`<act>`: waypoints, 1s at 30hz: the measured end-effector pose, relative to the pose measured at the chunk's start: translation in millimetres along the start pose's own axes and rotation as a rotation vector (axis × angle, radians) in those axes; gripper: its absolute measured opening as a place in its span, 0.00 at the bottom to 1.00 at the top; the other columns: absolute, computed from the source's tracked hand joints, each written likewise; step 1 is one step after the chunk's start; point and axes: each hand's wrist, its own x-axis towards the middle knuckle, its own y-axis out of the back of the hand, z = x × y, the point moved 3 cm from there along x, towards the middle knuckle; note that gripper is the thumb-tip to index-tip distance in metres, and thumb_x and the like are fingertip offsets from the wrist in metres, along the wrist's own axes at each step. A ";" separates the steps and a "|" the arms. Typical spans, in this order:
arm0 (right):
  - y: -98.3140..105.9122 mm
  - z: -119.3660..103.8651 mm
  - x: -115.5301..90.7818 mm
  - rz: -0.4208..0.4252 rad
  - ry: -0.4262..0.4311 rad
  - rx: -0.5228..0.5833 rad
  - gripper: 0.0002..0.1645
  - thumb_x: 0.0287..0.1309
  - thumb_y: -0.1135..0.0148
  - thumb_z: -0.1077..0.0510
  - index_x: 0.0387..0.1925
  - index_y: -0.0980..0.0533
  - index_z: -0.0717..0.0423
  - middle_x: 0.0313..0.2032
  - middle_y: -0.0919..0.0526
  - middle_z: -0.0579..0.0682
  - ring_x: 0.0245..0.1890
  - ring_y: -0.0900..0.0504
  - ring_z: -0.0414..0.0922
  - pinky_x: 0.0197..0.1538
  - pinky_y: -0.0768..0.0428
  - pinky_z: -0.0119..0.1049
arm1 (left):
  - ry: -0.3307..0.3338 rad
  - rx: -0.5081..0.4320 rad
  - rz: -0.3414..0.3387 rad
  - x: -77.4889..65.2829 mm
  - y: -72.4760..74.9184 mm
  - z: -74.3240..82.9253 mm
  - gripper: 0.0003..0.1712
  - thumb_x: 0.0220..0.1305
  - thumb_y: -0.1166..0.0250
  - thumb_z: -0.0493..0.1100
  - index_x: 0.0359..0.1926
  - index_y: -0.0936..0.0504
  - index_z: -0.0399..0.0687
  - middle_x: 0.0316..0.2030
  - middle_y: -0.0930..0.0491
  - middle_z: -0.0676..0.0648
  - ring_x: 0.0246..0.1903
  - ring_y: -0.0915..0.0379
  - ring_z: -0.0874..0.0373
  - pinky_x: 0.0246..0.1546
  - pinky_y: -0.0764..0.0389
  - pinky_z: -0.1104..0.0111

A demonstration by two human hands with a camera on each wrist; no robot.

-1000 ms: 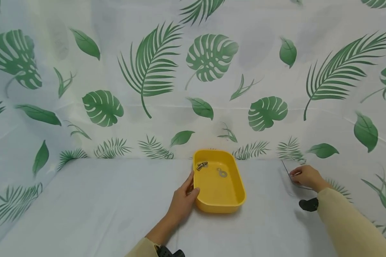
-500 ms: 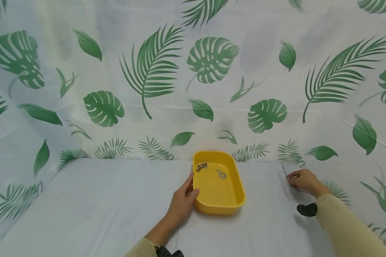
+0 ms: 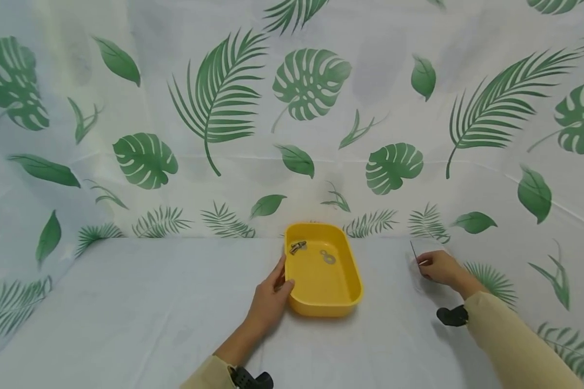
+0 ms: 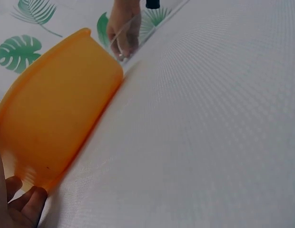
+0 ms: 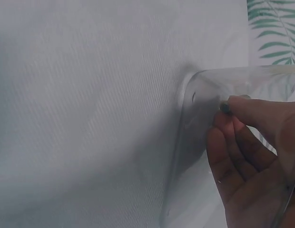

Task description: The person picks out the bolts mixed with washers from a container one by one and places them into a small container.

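Observation:
My left hand point(image 3: 267, 305) grips the left side of a yellow tray point(image 3: 325, 308), thumb at the rim and fingers against the outer wall. In the tray lie a few small metal bolts point(image 3: 298, 247) and flat washers point(image 3: 328, 259). To the right, my right hand point(image 3: 440, 268) reaches into a clear plastic box point(image 3: 413, 254). In the right wrist view, its thumb and forefinger pinch a small dark metal piece point(image 5: 225, 107); the fingers cover most of it, so its kind is unclear. Contents of the clear box cannot be made out.
A white cloth point(image 3: 175, 302) covers the table. Behind it rises a leaf-printed backdrop point(image 3: 253, 178), close behind the tray and also along the right side. Dark wrist devices point(image 3: 451, 316) sit at both cuffs.
The head view has turned slightly, so everything sits further left. My right hand has shifted slightly left within the clear box. The left hand keeps its grip on the yellow tray.

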 end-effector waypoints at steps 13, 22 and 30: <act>-24.0 -35.3 -4.2 -0.039 0.042 0.030 0.22 0.62 0.45 0.65 0.56 0.24 0.72 0.43 0.16 0.62 0.35 0.22 0.45 0.35 0.21 0.34 | 0.006 -0.013 -0.002 -0.3 0.8 1.8 0.36 0.75 0.46 0.49 0.79 0.47 0.66 0.76 0.38 0.52 0.71 0.31 0.53 0.69 0.27 0.55; -25.6 -36.1 -0.2 -0.040 0.025 0.011 0.21 0.61 0.44 0.65 0.54 0.22 0.70 0.43 0.16 0.60 0.35 0.21 0.45 0.36 0.20 0.33 | 0.004 -0.014 -0.008 -1.4 -0.3 1.4 0.36 0.75 0.46 0.49 0.80 0.47 0.64 0.77 0.39 0.52 0.71 0.32 0.52 0.69 0.26 0.55; -17.8 -34.7 6.0 -0.015 0.024 -0.082 0.18 0.57 0.39 0.64 0.48 0.18 0.67 0.40 0.15 0.59 0.34 0.20 0.45 0.36 0.19 0.36 | 0.007 -0.019 -0.006 -1.1 -0.7 2.5 0.36 0.75 0.46 0.49 0.80 0.47 0.64 0.76 0.38 0.51 0.71 0.32 0.52 0.69 0.27 0.55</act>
